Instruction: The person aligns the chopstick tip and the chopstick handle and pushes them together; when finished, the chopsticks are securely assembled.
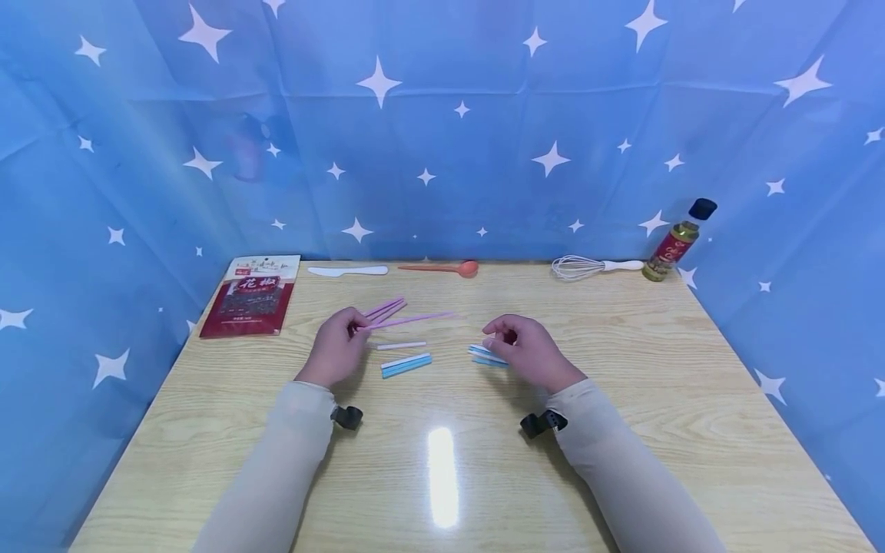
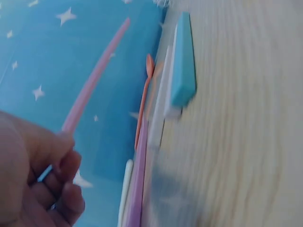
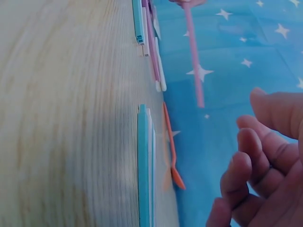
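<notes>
A pink chopstick (image 1: 418,318) is pinched at one end by my left hand (image 1: 337,347), between thumb and fingers. It is raised off the table and points right. Several purple chopsticks (image 1: 390,308) lie on the table just beyond that hand. Nearer to me lie a single white chopstick (image 1: 402,346) and a bundle of blue and white chopsticks (image 1: 406,365). My right hand (image 1: 528,352) hovers above another blue and white bundle (image 1: 488,356), partly covering it in the head view. Its fingers are loosely bent and hold nothing in the right wrist view.
Along the table's back edge lie a white knife (image 1: 348,270), an orange spoon (image 1: 442,268) and a whisk (image 1: 588,266). An oil bottle (image 1: 671,250) stands at the back right corner. A red spice packet (image 1: 250,299) lies at the back left. Behind hangs a blue starry curtain (image 1: 442,138).
</notes>
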Available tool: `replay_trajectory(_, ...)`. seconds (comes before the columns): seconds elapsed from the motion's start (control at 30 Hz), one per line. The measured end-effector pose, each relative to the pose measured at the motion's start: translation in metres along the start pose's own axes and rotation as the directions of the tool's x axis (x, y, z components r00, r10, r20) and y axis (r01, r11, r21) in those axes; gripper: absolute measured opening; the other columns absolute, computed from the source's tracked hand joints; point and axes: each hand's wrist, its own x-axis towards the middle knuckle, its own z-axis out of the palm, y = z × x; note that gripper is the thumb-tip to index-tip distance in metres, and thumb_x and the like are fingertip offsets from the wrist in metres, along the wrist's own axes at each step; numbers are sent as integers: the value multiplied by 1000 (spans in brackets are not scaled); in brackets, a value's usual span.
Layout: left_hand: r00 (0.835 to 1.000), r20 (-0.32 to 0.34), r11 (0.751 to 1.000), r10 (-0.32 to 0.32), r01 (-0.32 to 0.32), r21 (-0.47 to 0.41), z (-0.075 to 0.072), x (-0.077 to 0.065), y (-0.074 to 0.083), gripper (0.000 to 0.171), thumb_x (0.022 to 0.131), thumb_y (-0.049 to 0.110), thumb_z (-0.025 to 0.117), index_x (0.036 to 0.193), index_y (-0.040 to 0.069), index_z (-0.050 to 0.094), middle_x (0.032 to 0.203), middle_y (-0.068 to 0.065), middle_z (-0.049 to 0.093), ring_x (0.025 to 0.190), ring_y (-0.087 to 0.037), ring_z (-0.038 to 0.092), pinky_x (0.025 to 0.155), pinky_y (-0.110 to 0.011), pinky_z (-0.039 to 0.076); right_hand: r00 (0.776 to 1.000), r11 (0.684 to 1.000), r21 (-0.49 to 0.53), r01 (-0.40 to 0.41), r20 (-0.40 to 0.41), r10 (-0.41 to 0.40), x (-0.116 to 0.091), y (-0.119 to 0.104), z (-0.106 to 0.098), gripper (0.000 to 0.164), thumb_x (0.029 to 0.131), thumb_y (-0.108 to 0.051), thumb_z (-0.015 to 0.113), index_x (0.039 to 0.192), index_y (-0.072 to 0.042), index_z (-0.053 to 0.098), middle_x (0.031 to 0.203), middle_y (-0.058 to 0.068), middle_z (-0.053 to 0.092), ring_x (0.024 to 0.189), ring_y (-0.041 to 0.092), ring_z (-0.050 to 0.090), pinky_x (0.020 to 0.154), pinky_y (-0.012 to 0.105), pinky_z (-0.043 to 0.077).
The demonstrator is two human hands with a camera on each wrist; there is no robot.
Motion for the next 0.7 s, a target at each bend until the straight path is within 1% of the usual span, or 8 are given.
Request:
replay_trajectory(0.07, 998, -49, 998, -50, 51, 26, -4, 1, -7, 14, 105, 10, 59, 114, 3, 67, 100, -13, 62, 84, -25, 55, 75, -37, 45, 1000, 1000, -3, 5, 5, -5, 1, 0, -1, 24, 102, -18, 71, 121, -3, 71, 90, 4, 61, 85, 24, 57, 76, 37, 48)
replay_trajectory(0.17, 986, -107, 989, -127, 134, 62, -10, 3, -16, 17, 105, 14, 58, 116, 4, 67, 103, -14, 63, 86, -28, 56, 79, -41, 44, 1000, 1000, -4, 10, 6, -10, 1, 0, -1, 25, 102, -19, 71, 121, -3, 72, 91, 4, 62, 85, 23, 57, 76, 36, 48)
replay_trajectory(0.23, 978, -127, 981, -168, 178, 79, -13, 4, -19, 18, 105, 16, 57, 116, 5, 67, 105, -14, 64, 90, -31, 57, 85, -45, 41, 1000, 1000, 0, 13, 5, -13, 1, 0, -1, 24, 102, -18, 71, 120, -2, 72, 91, 4, 62, 84, 23, 57, 75, 35, 48)
replay_trajectory(0.3, 972, -133, 974, -194, 207, 93, -14, 4, -21, 19, 106, 18, 57, 117, 5, 67, 107, -15, 65, 94, -33, 59, 91, -50, 38, 1000, 1000, 9, 16, 3, -16, 1, 0, -1, 24, 102, -18, 71, 120, -1, 71, 91, 4, 62, 84, 22, 57, 75, 34, 48)
replay_trajectory(0.37, 968, -134, 969, -213, 227, 100, -15, 5, -23, 21, 107, 19, 57, 118, 5, 67, 108, -16, 66, 98, -34, 59, 95, -53, 35, 1000, 1000, 14, 18, 3, -18, 0, 0, -1, 24, 102, -17, 71, 120, -1, 71, 91, 4, 62, 83, 22, 57, 74, 33, 48)
replay_trajectory(0.53, 962, -136, 959, -238, 255, 127, -16, 5, -26, 22, 106, 18, 55, 119, 5, 66, 111, -17, 68, 101, -36, 61, 98, -58, 32, 1000, 1000, 17, 14, -5, -14, 0, 1, -1, 25, 102, -18, 71, 120, -1, 72, 90, 4, 62, 83, 22, 57, 73, 33, 48)
replay_trajectory(0.7, 957, -115, 940, -266, 284, 187, -19, 4, -27, 23, 103, 16, 52, 118, 5, 65, 117, -19, 70, 108, -38, 63, 101, -62, 31, 1000, 1000, 17, 14, -1, -14, 0, 2, -1, 25, 102, -18, 71, 120, 0, 71, 90, 4, 62, 83, 21, 57, 73, 33, 48)
